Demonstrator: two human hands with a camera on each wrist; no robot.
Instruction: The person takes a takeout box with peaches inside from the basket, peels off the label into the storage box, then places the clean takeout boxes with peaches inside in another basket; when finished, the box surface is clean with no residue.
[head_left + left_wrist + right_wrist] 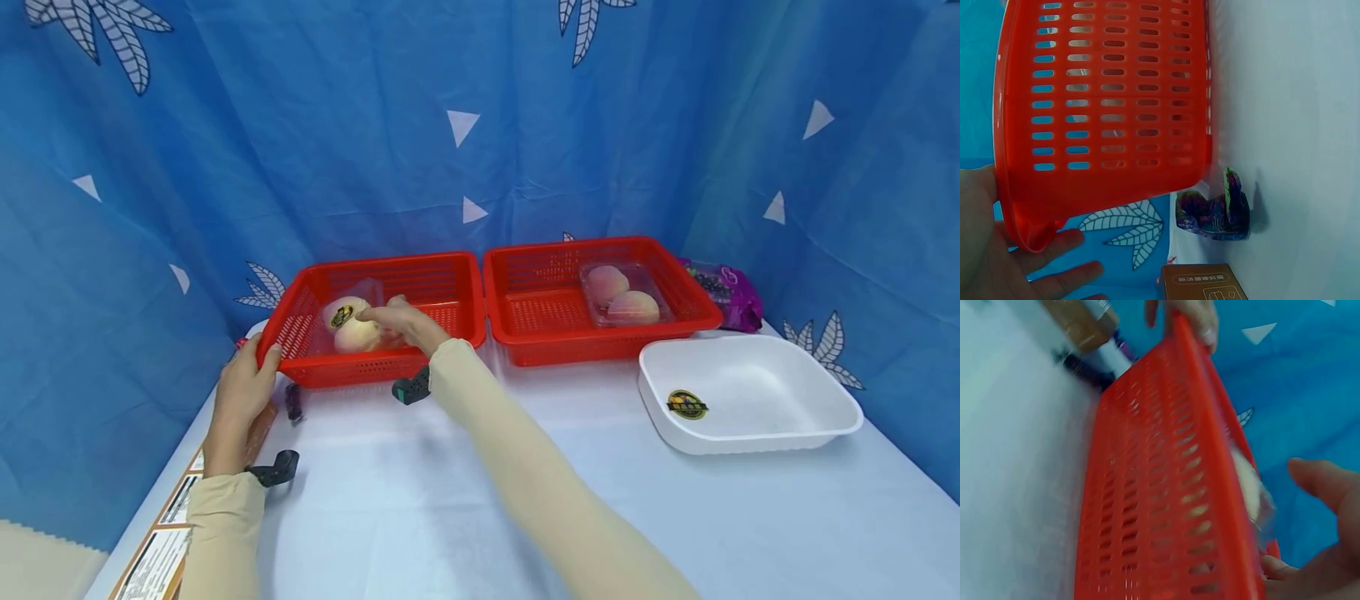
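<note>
- My left hand [242, 392] grips the near left corner of the left red basket [442, 287], thumb over the rim and fingers on the outer wall.
- My right hand [401, 323] reaches inside that basket, fingers curved onto a clear pack of peaches [352, 323]; I cannot tell whether they pinch it or only touch it.
- The pack lies in the basket's left half, a round sticker showing on top.
- The right red basket [536, 292] stands just beside the left one and holds another peach pack [621, 296].
- A white tray [757, 400] sits in front of the right basket, on the table [450, 500].
- A purple packet [731, 292] lies behind the right basket.
- A brown box [1204, 282] and a crumpled purple wrapper [1213, 209] lie near my left hand.
</note>
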